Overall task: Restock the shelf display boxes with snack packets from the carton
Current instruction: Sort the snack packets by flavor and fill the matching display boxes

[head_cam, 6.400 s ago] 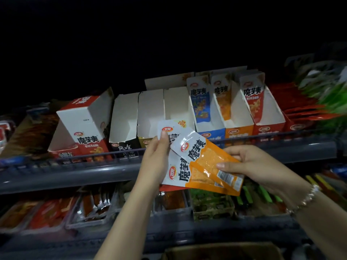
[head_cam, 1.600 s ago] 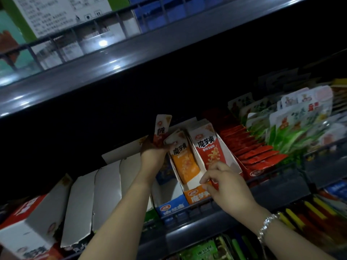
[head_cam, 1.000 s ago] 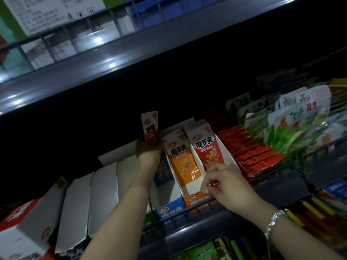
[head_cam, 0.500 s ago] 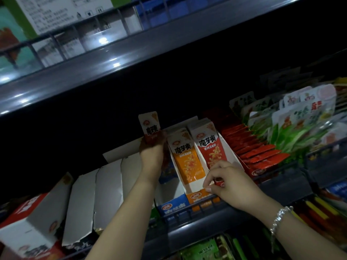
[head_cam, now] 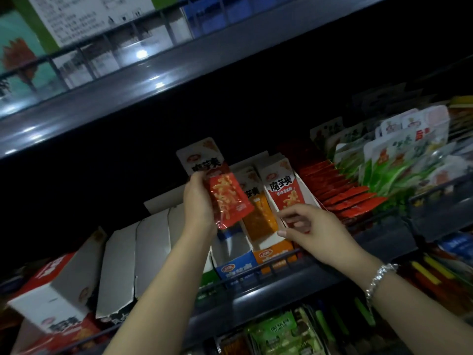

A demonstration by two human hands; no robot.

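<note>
My left hand grips red snack packets raised in front of the shelf, above the blue display box. The orange display box holds orange packets. To its right the red display box holds an upright red packet. My right hand reaches to the front of that red box with curled fingers; whether they pinch anything is hidden. The carton is out of sight.
Several white display boxes lean to the left on the same shelf, with a red-and-white box at far left. Flat red packets and green-white bags fill the right. A dark shelf edge runs overhead; more goods sit below.
My left hand has lifted and turned the red packets out toward me, so their fronts show. My right hand stays at the front of the red box.
</note>
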